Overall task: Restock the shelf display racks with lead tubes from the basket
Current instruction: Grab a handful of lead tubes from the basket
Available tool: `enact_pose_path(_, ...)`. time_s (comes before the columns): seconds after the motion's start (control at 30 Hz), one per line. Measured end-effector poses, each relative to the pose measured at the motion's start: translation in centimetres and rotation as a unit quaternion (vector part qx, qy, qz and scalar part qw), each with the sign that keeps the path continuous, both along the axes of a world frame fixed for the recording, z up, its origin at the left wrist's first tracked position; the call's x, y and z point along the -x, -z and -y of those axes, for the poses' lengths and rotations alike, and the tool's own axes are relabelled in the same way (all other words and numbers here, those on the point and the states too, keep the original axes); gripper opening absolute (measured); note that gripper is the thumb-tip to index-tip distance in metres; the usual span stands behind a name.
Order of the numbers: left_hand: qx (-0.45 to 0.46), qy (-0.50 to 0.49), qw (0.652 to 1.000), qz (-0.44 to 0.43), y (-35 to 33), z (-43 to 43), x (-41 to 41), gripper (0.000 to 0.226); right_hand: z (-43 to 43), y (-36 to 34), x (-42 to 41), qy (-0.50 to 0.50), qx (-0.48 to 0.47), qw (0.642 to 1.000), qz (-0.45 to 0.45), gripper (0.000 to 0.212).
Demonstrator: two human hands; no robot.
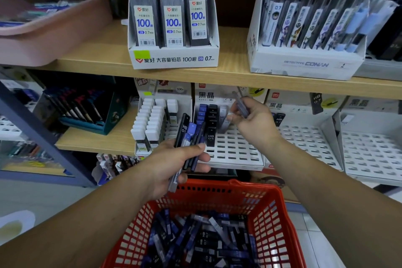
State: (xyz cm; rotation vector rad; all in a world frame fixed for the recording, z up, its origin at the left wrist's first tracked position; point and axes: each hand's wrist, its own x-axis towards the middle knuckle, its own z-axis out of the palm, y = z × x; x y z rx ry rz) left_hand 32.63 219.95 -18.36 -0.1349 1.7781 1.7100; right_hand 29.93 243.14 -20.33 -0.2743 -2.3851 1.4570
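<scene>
In front of the lower shelf, your left hand (pixel 171 165): curled round a fanned bundle of slim black and blue plastic lead tubes (pixel 188 132), thumb pressed across them.
Red plastic mesh basket (pixel 272 200): below both your hands, holding a loose heap of black and blue tubes (pixel 206 241).
White slotted display rack (pixel 235 152): upright blue, black and grey tubes in its back rows.
Your right hand (pixel 256 124): over that rack, pinching a single translucent blue-grey tube (pixel 241 104), tilted.
Second white slotted rack (pixel 309 143): right of your right wrist, black tubes at its back-left corner.
</scene>
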Motion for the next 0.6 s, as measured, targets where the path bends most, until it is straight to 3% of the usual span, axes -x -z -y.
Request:
enact_pose_path(0.17,0.009,0.017,0.999,-0.026,0.0,0.1,0.0,0.042,0.6,0.9,0.0,0.006,-0.082,0.995,0.051,0.017)
enact_pose_path(0.33,0.055,-0.016,0.996,-0.074,-0.7,-0.1,-0.3,0.047,2.4,-1.9,-1.3,0.028,0.057,0.998,0.028,0.01)
enact_pose_path(0.43,0.047,-0.027,0.993,-0.109,-0.5,-0.2,-0.1,0.05,3.7,-4.2,-3.6,-0.042,0.206,0.968,0.134,0.035)
enact_pose_path(0.6,0.039,0.01,0.991,-0.126,-1.2,-0.4,-0.6,0.036,4.4,-4.9,-5.6,-0.081,0.206,0.957,0.187,0.023)
